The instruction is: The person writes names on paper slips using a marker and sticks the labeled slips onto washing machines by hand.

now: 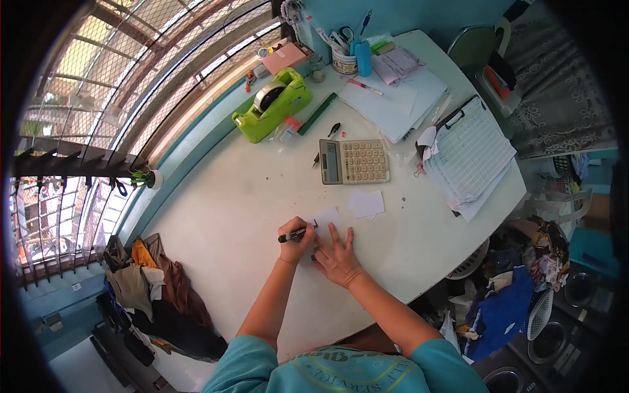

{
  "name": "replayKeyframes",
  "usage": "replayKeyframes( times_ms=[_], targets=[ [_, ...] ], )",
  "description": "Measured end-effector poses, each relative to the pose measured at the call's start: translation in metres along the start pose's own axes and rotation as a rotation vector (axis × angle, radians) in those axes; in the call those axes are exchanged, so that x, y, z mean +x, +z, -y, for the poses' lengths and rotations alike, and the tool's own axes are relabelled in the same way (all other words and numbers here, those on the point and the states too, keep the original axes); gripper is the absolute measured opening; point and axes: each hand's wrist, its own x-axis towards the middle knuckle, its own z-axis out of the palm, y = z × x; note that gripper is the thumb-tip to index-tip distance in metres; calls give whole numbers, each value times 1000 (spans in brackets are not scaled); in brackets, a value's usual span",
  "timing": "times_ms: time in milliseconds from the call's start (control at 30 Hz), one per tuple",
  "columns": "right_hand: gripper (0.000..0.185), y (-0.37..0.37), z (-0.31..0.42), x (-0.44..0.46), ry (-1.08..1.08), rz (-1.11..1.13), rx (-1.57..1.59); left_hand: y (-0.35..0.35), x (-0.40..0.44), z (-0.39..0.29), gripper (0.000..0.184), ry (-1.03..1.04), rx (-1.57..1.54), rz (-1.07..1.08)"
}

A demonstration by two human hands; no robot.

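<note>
Pinching the marker (292,235) in our left hand (299,247), we spread our right hand (341,261) beside it, seemingly steadying the paper (329,217)

A teal short-sleeved shirt (278,381) bears a curved, yellowish print (359,374) reading "SELF SERVICE".

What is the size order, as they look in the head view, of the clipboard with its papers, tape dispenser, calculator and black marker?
1. Clipboard with its papers
2. Tape dispenser and calculator: too alike in area to rank
3. Black marker
</note>
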Motion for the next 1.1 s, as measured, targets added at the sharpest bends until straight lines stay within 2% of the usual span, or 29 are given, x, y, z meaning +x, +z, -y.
replayKeyframes(
  times_ms=[67, 300, 500, 567, 667, 767, 900, 1100],
  targets=[
    [29, -2, 0, -1, 4, 32, 2, 0, 1, -4, 19, -163, -110, -49],
    [29, -2, 0, 0, 8, 24, -9, 8, 3, -2, 18, -89, -63, -122],
    [29, 0, 0, -2, 8, 14, -16, -2, 2, 0, 18, -70, -49, 67],
    [29, -2, 0, -1, 8, 18, -24, 0, 5, 0, 19, -195, -203, -51],
    [29, -2, 0, -1, 8, 20, -2, 8, 11, -8, 20, -87, -146, -73],
    [29, -3, -1, 0, 4, 16, -16, 11, 10, -5, 21, -70, -81, -6],
    [28, -1, -1, -1, 14, 35, 15, 12, 10, -4, 20, -43, -112, -2],
    [28, -1, 0, 0, 14, 18, 4, 11, 11, -7, 20, 12, 6, -9]
  ],
)
